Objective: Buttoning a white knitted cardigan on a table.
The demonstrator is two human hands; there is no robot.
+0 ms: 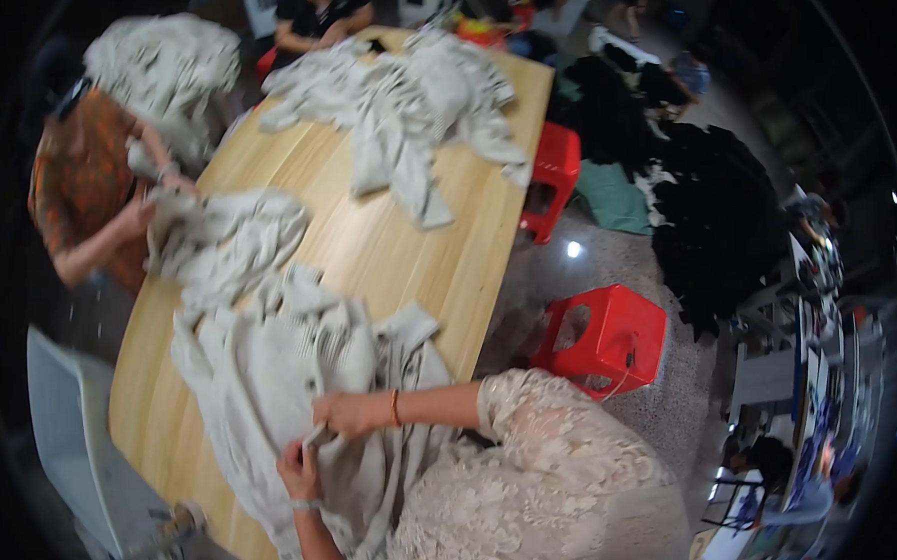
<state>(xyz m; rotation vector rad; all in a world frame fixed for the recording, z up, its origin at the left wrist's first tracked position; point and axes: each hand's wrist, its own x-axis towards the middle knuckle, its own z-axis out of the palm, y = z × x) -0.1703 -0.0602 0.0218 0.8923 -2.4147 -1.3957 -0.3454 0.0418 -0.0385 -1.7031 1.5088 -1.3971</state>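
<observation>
A light grey knit cardigan [258, 378] with dark buttons lies spread and rumpled over the near end of the wooden table. My left hand [299, 473], with a pale band at the wrist, pinches a fold of its edge. Just above and to the right, my right hand [346, 415], wearing an orange-red bracelet, is closed on the same strip of knit. The two hands are a short way apart, with the fabric drawn between them. Fingertips are partly hidden by the folds.
Across the wooden table [352, 239], a person in an orange patterned top [93, 160] handles another grey garment [231, 234]. More grey knitwear [401, 102] is heaped farther off. Red stools [611, 323] stand at right, beside black fabric piles [716, 208]. A pale plastic bin [75, 436] sits at left.
</observation>
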